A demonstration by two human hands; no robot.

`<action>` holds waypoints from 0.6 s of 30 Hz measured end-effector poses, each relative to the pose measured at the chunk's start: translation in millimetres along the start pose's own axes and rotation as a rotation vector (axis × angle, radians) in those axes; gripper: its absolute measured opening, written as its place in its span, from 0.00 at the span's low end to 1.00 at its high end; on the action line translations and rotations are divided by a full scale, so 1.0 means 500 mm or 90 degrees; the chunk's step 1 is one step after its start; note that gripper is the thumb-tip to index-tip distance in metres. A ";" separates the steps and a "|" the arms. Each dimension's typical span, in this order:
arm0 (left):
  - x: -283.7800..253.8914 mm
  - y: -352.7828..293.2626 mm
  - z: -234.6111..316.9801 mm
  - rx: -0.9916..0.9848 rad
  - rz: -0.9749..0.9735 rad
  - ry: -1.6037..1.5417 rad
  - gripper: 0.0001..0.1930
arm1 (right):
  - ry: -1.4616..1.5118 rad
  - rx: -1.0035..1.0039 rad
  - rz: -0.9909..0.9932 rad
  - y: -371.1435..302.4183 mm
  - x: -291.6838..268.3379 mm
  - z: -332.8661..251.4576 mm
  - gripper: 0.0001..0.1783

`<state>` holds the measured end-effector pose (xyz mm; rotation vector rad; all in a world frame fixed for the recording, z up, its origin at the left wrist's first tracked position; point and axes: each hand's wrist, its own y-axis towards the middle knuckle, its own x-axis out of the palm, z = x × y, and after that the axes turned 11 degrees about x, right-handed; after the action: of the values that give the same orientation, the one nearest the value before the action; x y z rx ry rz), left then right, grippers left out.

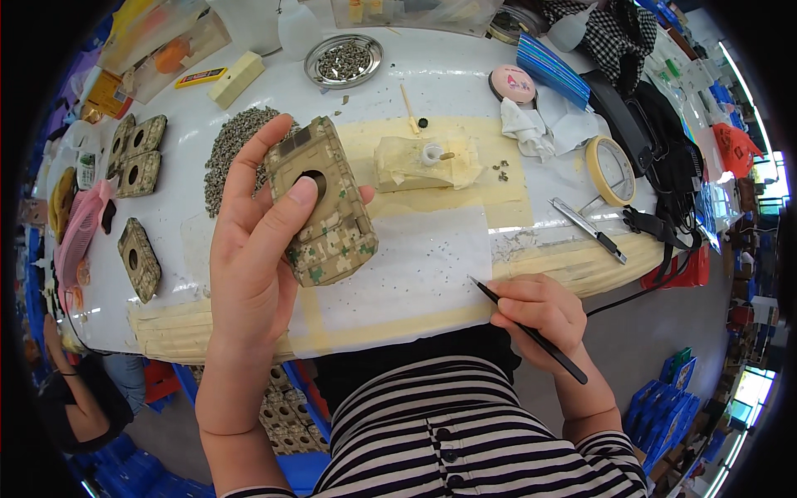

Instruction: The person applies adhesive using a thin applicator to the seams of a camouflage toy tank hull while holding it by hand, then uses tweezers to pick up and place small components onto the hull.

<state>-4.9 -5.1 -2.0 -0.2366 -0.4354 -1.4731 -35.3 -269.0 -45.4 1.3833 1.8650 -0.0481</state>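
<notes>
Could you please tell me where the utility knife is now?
In the head view, the utility knife lies on the right side of the table, just below the roll of tape and above and to the right of the right hand.

Far left, a cream block (237, 80) is lying beside a flat yellow packet (201, 78); at the left edge, a pink mesh item (81, 236) is resting. Right, a utility knife (581, 224) is lying near a tape roll (594, 170); farther off, a blue striped pouch (554, 70) is resting beside a round pink case (513, 83).
</notes>
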 end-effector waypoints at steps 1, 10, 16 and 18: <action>-0.001 0.000 0.000 -0.002 -0.001 -0.002 0.28 | -0.005 -0.010 0.003 0.000 0.001 0.001 0.12; 0.000 -0.001 0.000 0.001 0.001 0.018 0.28 | -0.035 -0.035 0.003 0.001 0.004 0.002 0.12; 0.002 -0.001 -0.001 0.002 0.005 0.023 0.28 | -0.047 -0.036 0.005 0.002 0.005 0.001 0.12; 0.001 -0.001 -0.002 0.002 0.005 0.020 0.28 | -0.047 -0.032 0.007 0.001 0.005 0.001 0.12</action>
<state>-5.3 -6.1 -2.5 -0.2132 -0.4112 -1.4669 -34.9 -267.0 -47.3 1.3399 1.7856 -0.0459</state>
